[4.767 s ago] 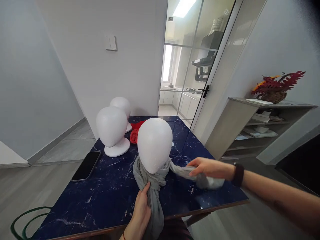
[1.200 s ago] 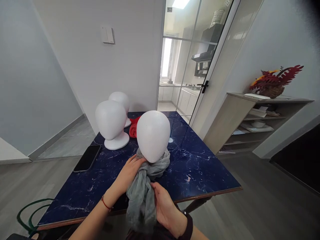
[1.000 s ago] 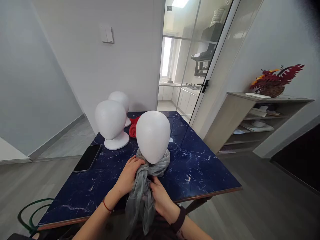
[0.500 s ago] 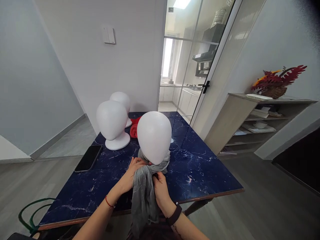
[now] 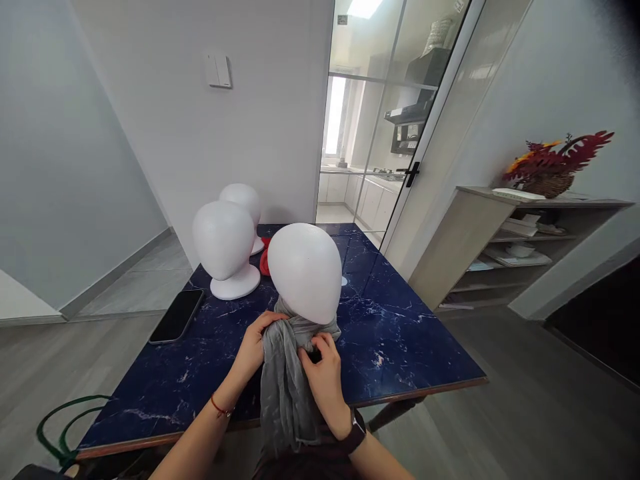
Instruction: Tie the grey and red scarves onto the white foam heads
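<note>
Tabletop of dark blue marble pattern [image 5: 400, 333] carries a white foam head [image 5: 305, 270] near its front edge, crown tipped a little to the left. Two more foam heads [image 5: 223, 243] stand behind it on the left, well apart from the hands. A grey scarf [image 5: 283, 387] is wrapped round the front head's neck, its ends hanging together over the table edge. The left hand [image 5: 253, 347] has its fingers curled closed round the scarf just under the head. The right hand [image 5: 325, 373] pinches a fold beside the knot, thumb and fingertips nearly together. A black phone [image 5: 177, 315] lies flat at the left. Something red [image 5: 265, 260], probably cloth, shows mostly hidden between the heads.
</note>
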{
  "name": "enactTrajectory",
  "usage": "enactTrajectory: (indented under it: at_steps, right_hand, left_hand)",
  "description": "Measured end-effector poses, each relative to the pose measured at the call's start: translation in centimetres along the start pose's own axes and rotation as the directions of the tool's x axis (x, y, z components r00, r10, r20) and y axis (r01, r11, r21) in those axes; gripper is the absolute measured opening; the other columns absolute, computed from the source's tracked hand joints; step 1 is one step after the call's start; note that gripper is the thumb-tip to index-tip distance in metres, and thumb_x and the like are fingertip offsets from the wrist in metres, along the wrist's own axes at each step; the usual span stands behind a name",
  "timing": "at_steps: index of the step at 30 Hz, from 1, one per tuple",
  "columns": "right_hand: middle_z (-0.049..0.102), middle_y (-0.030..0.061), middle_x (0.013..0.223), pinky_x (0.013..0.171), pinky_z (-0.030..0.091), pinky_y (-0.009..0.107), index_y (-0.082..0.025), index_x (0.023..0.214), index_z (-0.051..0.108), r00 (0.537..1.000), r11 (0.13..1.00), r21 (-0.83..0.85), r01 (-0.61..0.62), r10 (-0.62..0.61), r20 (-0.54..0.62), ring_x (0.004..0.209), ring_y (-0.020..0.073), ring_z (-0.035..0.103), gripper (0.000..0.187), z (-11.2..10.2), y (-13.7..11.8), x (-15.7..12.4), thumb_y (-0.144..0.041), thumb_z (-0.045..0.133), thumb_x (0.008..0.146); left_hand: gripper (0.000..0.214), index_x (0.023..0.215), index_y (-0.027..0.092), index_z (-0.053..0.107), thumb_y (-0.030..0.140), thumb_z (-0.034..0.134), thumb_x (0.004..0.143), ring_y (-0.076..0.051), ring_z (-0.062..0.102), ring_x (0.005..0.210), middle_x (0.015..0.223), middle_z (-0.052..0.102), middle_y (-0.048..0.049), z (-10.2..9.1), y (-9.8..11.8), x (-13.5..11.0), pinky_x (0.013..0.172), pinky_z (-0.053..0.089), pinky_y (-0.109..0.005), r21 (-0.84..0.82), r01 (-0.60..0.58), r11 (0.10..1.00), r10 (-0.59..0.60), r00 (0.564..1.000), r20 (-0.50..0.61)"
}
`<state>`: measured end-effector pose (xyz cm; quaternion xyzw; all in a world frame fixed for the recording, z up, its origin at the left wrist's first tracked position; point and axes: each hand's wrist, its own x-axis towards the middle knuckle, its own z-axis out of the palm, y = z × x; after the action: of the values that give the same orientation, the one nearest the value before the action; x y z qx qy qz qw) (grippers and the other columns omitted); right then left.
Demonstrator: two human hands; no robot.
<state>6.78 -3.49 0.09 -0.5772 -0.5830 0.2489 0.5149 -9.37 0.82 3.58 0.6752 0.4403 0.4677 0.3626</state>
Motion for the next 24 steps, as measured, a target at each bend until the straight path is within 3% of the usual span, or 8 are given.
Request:
enactTrajectory:
  at_steps: [3,7,10,14,18,24]
  right_hand:
    - [0.053,0.0044,0.093,0.079,0.044,0.032,-0.019,0.081,0.056,0.999,0.994,-0.093,0.054,-0.054,0.004,0.087,0.0191,0.052,0.008,-0.3,0.1,-0.2,-0.013,0.057,0.076]
    - [0.050,0.0074,0.100,0.087,0.043,0.038,-0.019,0.085,0.058,0.991,0.975,-0.178,0.131,-0.127,0.032,0.097,0.0224,0.049,0.013,-0.7,0.3,-0.2,-0.012,0.058,0.074]
    - [0.044,0.0116,0.118,0.099,0.036,0.047,-0.019,0.082,0.061,0.989,0.964,-0.223,0.146,-0.147,0.011,0.115,0.0279,0.041,0.010,-1.2,0.4,0.1,-0.015,0.060,0.073]
    - [0.025,0.0107,0.144,0.109,0.023,0.050,-0.018,0.072,0.061,0.994,0.990,-0.105,0.093,-0.086,0.075,0.136,0.0323,0.019,0.003,-1.6,0.9,1.1,-0.016,0.063,0.070]
    - [0.032,0.0105,0.143,0.107,0.031,0.043,-0.019,0.076,0.065,0.984,0.999,0.044,0.029,-0.036,0.174,0.134,0.0285,0.029,0.006,-1.5,0.9,1.3,-0.021,0.064,0.071]
    - [0.030,0.0094,0.145,0.109,0.027,0.046,-0.021,0.087,0.070,0.989,0.996,0.063,-0.059,0.050,0.137,0.135,0.0301,0.028,0.017,-0.2,-0.3,-0.1,-0.024,0.065,0.071]
  left_hand:
    - [0.029,0.101,0.020,0.067,0.016,0.056,0.074,-0.022,0.060,0.095,0.102,0.066,-0.0066,0.2,-0.4,0.1,0.089,0.044,-0.036,-0.019,0.051,0.999,-0.050,0.998,0.039]
    - [0.033,0.107,0.021,0.066,0.019,0.055,0.076,-0.023,0.058,0.103,0.109,0.063,-0.0084,0.5,-0.4,0.0,0.096,0.041,-0.038,-0.015,0.027,1.000,-0.026,0.997,0.074]
    - [0.028,0.102,0.021,0.068,0.023,0.056,0.077,-0.024,0.054,0.110,0.111,0.059,-0.0100,0.6,-0.4,-0.1,0.099,0.040,-0.040,0.027,0.011,1.000,-0.012,0.998,0.055]
    - [0.023,0.098,0.022,0.069,0.024,0.056,0.078,-0.027,0.042,0.127,0.126,0.053,-0.0115,0.7,-0.3,-0.3,0.105,0.034,-0.042,0.062,0.027,0.998,-0.030,0.998,0.053]
    - [0.021,0.096,0.022,0.067,0.024,0.056,0.079,-0.028,0.036,0.133,0.131,0.053,-0.0115,0.9,-0.1,-0.2,0.108,0.030,-0.045,0.015,0.046,0.999,-0.047,0.997,0.067]
    - [0.026,0.097,0.020,0.066,0.027,0.066,0.071,-0.033,0.033,0.134,0.137,0.047,-0.0146,0.5,0.5,0.4,0.106,0.033,-0.046,-0.029,0.038,0.999,-0.035,0.995,0.094]
